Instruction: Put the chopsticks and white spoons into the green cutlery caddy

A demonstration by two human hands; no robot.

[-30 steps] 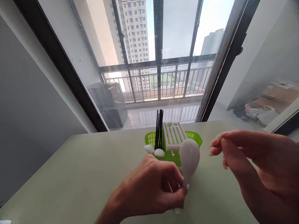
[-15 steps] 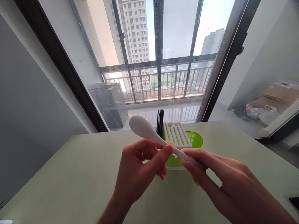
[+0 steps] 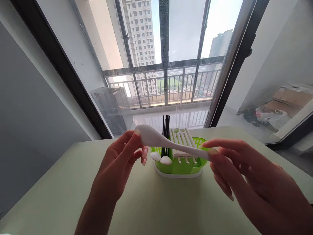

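Observation:
A long white spoon point(image 3: 156, 138) is held level in the air between both hands. My left hand point(image 3: 119, 160) pinches the bowl end with thumb and fingers. At the other end, my right hand point(image 3: 241, 173) grips the handle between thumb and index finger. Just behind the spoon stands a green utensil rack point(image 3: 176, 168) with a white base and a white slotted top point(image 3: 182, 140). Black chopsticks point(image 3: 166, 130) stand upright in its left part, partly covered by the spoon. Two small white spoon bowls point(image 3: 165, 160) hang at its front left.
The rack stands on a pale green table point(image 3: 137, 202) whose far edge meets a glass door. Past the glass are a balcony railing point(image 3: 186, 85), a grey cabinet-like box point(image 3: 112, 107) and, at right, cardboard with plastic bags point(image 3: 281, 119).
My left hand has slid left from the spoon's neck to its bowl. My right hand has moved right along with the handle, and the spoon is now more level. More of the rack shows.

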